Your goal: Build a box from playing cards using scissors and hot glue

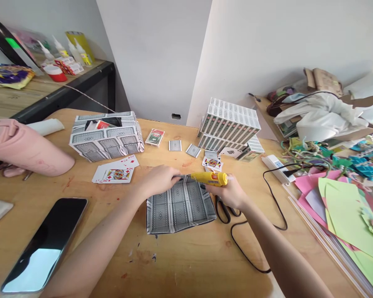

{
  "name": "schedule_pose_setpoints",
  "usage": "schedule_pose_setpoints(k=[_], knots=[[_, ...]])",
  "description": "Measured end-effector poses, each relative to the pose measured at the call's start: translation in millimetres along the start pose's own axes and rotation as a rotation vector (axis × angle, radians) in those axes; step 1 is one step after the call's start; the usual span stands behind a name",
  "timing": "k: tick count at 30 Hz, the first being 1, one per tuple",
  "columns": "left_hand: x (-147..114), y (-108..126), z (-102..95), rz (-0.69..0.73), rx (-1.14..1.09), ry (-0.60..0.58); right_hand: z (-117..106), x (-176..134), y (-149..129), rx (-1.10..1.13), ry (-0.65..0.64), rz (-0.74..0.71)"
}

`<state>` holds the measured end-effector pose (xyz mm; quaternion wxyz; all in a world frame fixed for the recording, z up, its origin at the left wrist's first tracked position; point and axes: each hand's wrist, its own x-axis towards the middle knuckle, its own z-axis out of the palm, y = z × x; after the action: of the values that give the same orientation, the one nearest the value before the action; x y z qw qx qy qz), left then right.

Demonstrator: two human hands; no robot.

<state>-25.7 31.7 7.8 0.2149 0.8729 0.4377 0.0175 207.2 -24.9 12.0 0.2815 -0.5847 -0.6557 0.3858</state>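
Observation:
A small open box made of playing cards [174, 207], with grey patterned card backs, sits on the table in front of me. My left hand [161, 181] pinches its far wall at the rim. My right hand [231, 192] is wrapped round a yellow hot glue gun [209, 178], whose nozzle points left at that far rim, near my left fingertips. Whether the nozzle touches the card I cannot tell. Black-handled scissors [224, 211] lie just right of the box, their blades mostly hidden under my right hand and the glue gun.
A bigger card-covered box [107, 138] stands back left, near loose face cards [115, 174]. Card decks [231, 122] are stacked back right. A phone [45, 244] and pink bottle [27, 147] lie left. A black cord [278, 198] and power strip [278, 167] are right, beside coloured paper [345, 207].

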Motion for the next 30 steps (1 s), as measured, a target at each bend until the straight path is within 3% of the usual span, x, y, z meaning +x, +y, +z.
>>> schedule_pose_setpoints(k=[10, 30], knots=[[1.8, 0.0, 3.9, -0.008, -0.012, -0.008, 3.7, 4.6, 11.5, 0.424, -0.032, 0.197], [1.4, 1.7, 2.8, 0.005, -0.037, -0.014, 9.9, 1.8, 21.0, 0.469, -0.016, 0.300]])
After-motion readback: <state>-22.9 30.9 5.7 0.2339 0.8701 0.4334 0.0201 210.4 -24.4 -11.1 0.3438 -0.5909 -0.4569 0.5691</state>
